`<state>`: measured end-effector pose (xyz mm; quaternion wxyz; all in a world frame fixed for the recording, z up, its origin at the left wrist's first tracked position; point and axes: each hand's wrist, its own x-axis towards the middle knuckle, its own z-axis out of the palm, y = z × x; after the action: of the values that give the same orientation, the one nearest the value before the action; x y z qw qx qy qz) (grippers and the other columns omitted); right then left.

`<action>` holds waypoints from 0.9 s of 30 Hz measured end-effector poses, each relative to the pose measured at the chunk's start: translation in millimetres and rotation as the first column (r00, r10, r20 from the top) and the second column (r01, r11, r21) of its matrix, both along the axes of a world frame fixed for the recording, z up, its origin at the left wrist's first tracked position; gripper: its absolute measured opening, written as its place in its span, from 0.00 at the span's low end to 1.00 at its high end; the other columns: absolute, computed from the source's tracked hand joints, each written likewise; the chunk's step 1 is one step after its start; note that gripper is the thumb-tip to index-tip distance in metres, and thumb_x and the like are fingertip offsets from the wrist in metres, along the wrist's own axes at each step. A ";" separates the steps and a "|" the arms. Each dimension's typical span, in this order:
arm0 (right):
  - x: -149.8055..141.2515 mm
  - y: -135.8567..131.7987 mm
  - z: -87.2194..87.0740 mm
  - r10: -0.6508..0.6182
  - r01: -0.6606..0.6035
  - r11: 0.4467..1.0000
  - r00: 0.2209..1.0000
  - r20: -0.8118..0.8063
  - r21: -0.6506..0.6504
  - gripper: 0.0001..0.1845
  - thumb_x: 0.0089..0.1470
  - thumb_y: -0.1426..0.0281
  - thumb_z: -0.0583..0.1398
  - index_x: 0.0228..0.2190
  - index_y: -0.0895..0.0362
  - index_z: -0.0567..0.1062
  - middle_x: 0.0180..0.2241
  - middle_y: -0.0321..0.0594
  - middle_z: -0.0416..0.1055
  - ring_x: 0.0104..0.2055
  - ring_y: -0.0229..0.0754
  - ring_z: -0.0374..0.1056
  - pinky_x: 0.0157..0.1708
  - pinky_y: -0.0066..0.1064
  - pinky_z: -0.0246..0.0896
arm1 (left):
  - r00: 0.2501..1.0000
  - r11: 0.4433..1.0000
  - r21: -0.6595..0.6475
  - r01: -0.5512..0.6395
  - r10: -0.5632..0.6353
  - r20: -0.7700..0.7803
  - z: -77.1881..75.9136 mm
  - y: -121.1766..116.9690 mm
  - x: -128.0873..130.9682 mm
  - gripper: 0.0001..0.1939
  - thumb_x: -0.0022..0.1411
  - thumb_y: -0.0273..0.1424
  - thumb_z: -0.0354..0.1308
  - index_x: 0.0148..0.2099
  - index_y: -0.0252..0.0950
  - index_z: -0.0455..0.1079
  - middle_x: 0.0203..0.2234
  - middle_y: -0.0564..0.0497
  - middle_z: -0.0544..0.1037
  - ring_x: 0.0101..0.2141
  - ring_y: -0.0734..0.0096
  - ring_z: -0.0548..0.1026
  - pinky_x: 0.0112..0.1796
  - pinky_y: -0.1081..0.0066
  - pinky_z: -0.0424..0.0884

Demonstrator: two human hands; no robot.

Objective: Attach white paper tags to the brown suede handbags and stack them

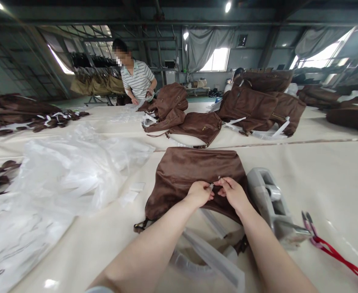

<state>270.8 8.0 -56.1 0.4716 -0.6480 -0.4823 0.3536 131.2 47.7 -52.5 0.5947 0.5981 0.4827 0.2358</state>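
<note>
A brown leather bag (194, 162) lies flat on the table in front of me, with a zip running across its face. My left hand (200, 193) is closed over the zip, a small shiny bit showing at its fingertips. Close beside it, my right hand (230, 192) has thumb and forefinger pinched near the same spot; what they hold is too small to make out. Below the bag, its strap wrapped in clear plastic (211, 254) reaches toward me between my forearms. A metal buckle (140, 226) shows at the bag's lower left corner.
A grey tape dispenser (266, 199) stands against the bag's right side, with red-handled snips (316, 236) beyond it. Crumpled clear plastic bags (71, 167) cover the left. More brown bags (197, 126) lie across the table, where a person in a striped shirt (137, 79) works.
</note>
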 end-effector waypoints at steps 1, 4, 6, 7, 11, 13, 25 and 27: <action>0.3 1.2 -0.9 -0.008 0.008 1.000 0.999 -0.034 -0.007 0.14 0.56 0.62 0.51 0.34 0.56 0.71 0.39 0.43 0.76 0.25 0.35 0.68 0.28 0.28 0.66 | 1.000 1.000 0.017 0.010 -0.010 -0.012 -1.5 0.8 0.6 0.09 0.63 0.27 0.51 0.34 0.30 0.72 0.26 0.47 0.77 0.24 0.76 0.75 0.29 0.77 0.72; 0.3 3.5 -1.5 -0.023 0.022 1.000 0.997 -0.071 -0.018 0.13 0.56 0.62 0.52 0.33 0.56 0.72 0.39 0.43 0.76 0.24 0.34 0.68 0.26 0.27 0.65 | 0.997 0.998 0.062 0.020 -0.016 -0.074 -4.4 2.3 3.1 0.09 0.62 0.27 0.51 0.36 0.31 0.72 0.28 0.47 0.78 0.26 0.73 0.76 0.29 0.75 0.72; 0.4 4.3 -1.6 -0.027 0.025 0.999 0.998 -0.064 -0.028 0.13 0.56 0.61 0.52 0.33 0.56 0.72 0.37 0.42 0.76 0.23 0.34 0.67 0.26 0.27 0.65 | 0.986 0.990 0.138 0.024 0.000 -0.170 -3.6 1.7 5.2 0.09 0.61 0.28 0.51 0.36 0.33 0.73 0.28 0.46 0.79 0.28 0.70 0.77 0.31 0.74 0.72; 0.6 4.6 -1.7 -0.027 0.025 0.999 0.998 -0.061 -0.032 0.13 0.56 0.62 0.53 0.33 0.56 0.73 0.35 0.42 0.76 0.24 0.35 0.67 0.26 0.28 0.65 | 0.973 0.979 0.200 0.024 0.023 -0.230 -2.1 0.6 6.2 0.09 0.61 0.29 0.52 0.35 0.34 0.73 0.29 0.45 0.79 0.29 0.68 0.77 0.33 0.73 0.72; 1.9 5.8 -2.3 -0.037 0.035 0.999 0.997 -0.066 -0.032 0.13 0.55 0.62 0.53 0.32 0.57 0.73 0.30 0.41 0.76 0.25 0.36 0.68 0.26 0.28 0.65 | 0.898 0.898 0.437 0.054 0.148 -0.414 6.9 -6.7 9.4 0.10 0.60 0.29 0.50 0.36 0.33 0.73 0.33 0.40 0.79 0.36 0.61 0.77 0.40 0.69 0.70; 2.5 6.0 -1.8 -0.058 0.057 0.998 0.996 -0.071 -0.017 0.13 0.55 0.62 0.53 0.31 0.57 0.72 0.31 0.42 0.76 0.25 0.36 0.69 0.27 0.28 0.65 | 0.877 0.876 0.476 0.075 0.169 -0.449 10.0 -9.4 10.2 0.10 0.61 0.28 0.49 0.38 0.32 0.72 0.35 0.39 0.79 0.38 0.60 0.77 0.41 0.68 0.70; -2.3 5.8 -1.3 -0.081 0.076 0.996 0.978 -0.193 -0.036 0.13 0.52 0.61 0.56 0.25 0.57 0.71 0.18 0.35 0.69 0.16 0.33 0.61 0.17 0.24 0.56 | 0.924 0.889 0.458 0.007 0.169 -0.342 -3.3 4.1 12.4 0.03 0.60 0.28 0.52 0.36 0.36 0.66 0.32 0.45 0.78 0.33 0.67 0.77 0.37 0.71 0.70; -2.7 6.1 -1.3 -0.082 0.073 0.996 0.978 -0.193 -0.053 0.13 0.52 0.61 0.57 0.25 0.58 0.71 0.17 0.35 0.68 0.16 0.32 0.60 0.16 0.24 0.56 | 0.917 0.892 0.453 0.007 0.175 -0.358 -2.8 5.4 13.7 0.03 0.59 0.27 0.52 0.36 0.36 0.67 0.32 0.45 0.78 0.33 0.67 0.76 0.36 0.71 0.69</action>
<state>268.1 14.1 -57.4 0.5151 -0.6391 -0.4000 0.4077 144.9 53.1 -55.3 0.3234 0.7309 0.5500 0.2425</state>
